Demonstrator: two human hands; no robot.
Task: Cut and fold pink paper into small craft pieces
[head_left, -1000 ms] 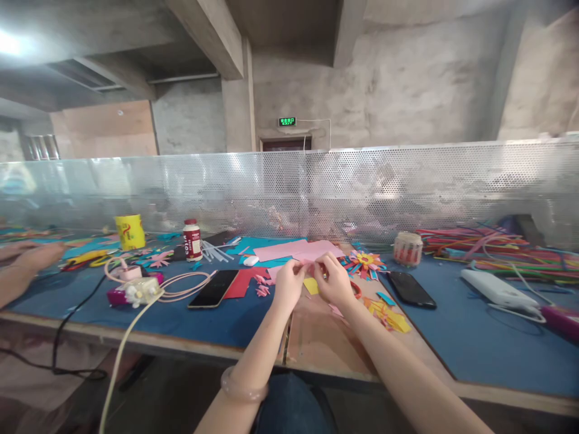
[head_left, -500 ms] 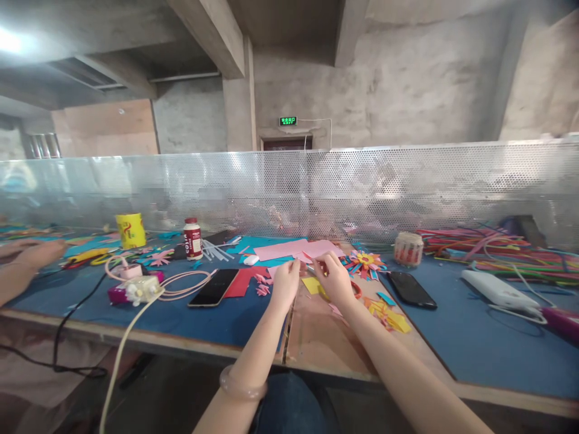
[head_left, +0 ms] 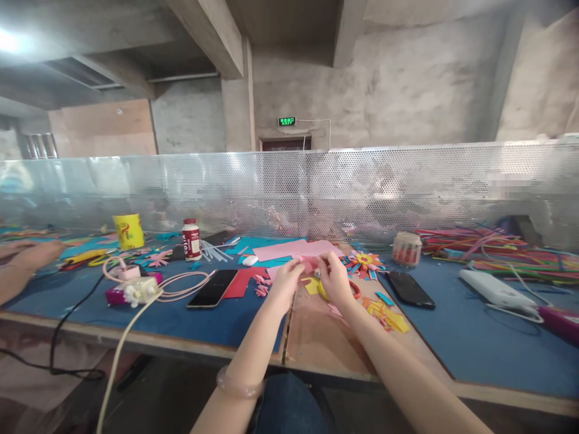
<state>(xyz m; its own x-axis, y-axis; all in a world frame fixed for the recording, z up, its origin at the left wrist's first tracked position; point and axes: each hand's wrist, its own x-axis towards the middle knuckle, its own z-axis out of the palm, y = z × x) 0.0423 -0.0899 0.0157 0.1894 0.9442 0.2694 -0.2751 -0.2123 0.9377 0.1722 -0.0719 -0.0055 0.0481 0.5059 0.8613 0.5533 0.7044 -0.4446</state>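
Between my two hands is a small piece of pink paper (head_left: pixel 309 263), pinched from both sides above the table. My left hand (head_left: pixel 287 282) grips its left edge with closed fingers. On the other edge, the fingers of my right hand (head_left: pixel 335 281) are closed as well. Scissors with orange-red and yellow handles (head_left: pixel 355 290) lie partly hidden under my right hand. A yellow paper piece (head_left: pixel 311 286) lies below the pink one. Left of my hands are small cut pink paper shapes (head_left: pixel 261 289) and a red paper sheet (head_left: pixel 237 283).
A black phone (head_left: pixel 213 289) lies left, another dark phone (head_left: pixel 411 289) right. Behind are long pink paper (head_left: pixel 279 249), a multicoloured paper flower (head_left: pixel 364 263), a jar (head_left: pixel 407 249) and a bottle (head_left: pixel 191 240). Cables and chargers (head_left: pixel 136 289) lie left; a co-worker's hands (head_left: pixel 36 256) are at far left.
My hands have turned slightly, and the pink paper between them now shows a broader face. The view has shifted slightly; the things on the table stay in place.
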